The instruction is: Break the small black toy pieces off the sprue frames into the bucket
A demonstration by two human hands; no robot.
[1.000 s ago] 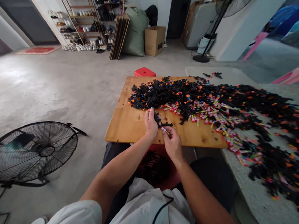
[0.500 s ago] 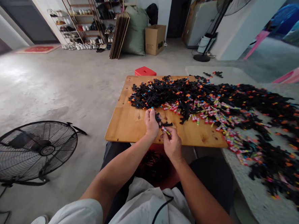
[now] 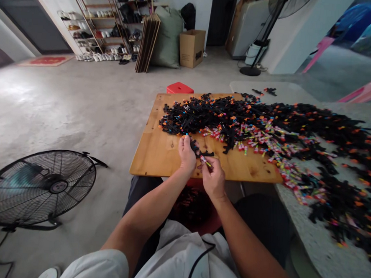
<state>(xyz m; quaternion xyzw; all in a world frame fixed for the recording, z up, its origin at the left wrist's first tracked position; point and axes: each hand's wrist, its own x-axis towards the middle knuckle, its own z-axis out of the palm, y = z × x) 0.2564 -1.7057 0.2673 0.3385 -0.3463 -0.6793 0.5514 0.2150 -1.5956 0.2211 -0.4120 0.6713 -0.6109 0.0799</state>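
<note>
Black plastic piece (image 3: pixel 194 147) in left hand (image 3: pixel 187 155), colourful tube (image 3: pixel 205 161) in right hand (image 3: pixel 213 178); no legible writing.

A small black plastic piece with an orange tip (image 3: pixel 194 147) sits pinched in the left hand (image 3: pixel 187 155), held above the near edge of the wooden board. At its four o'clock, touching distance away, a short multicoloured tube, pink and yellow-green (image 3: pixel 205 161), lies tilted between the fingertips of the right hand (image 3: pixel 213 178), one end pointing toward ten o'clock.
</note>
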